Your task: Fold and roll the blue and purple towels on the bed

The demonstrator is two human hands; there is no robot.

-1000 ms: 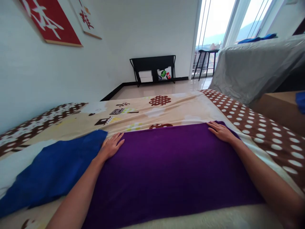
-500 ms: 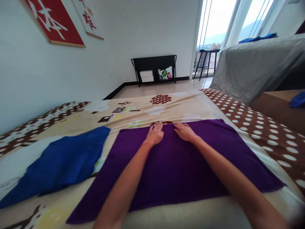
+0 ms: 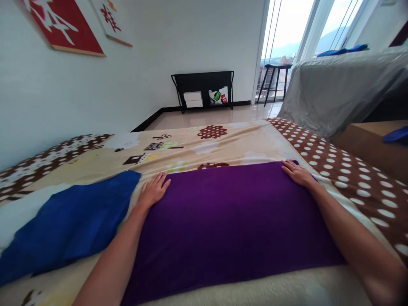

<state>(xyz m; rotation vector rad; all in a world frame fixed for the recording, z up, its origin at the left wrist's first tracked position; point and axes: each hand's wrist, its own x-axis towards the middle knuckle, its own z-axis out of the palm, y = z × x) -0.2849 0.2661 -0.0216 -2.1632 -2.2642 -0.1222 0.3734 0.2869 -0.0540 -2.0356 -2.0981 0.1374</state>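
A purple towel [image 3: 229, 221] lies spread flat on a bed covered by a patterned beige sheet [image 3: 204, 146]. My left hand [image 3: 153, 189] rests flat and open on the towel's far left corner. My right hand [image 3: 297, 173] lies flat and open on its far right corner. Both arms reach forward along the towel's two sides. A blue cloth [image 3: 68, 221] lies crumpled on the bed just left of my left hand.
A brown polka-dot border [image 3: 344, 170] runs along the bed's right side. Beyond it stand a wooden surface [image 3: 372, 142] and furniture under a grey cover [image 3: 338, 89]. A black rack [image 3: 204, 89] and a stool [image 3: 274, 80] stand by the far wall and window.
Half a second ago both hands were together at the middle of the towel's far edge. They have slid apart to its two far corners, where they also were a second ago.
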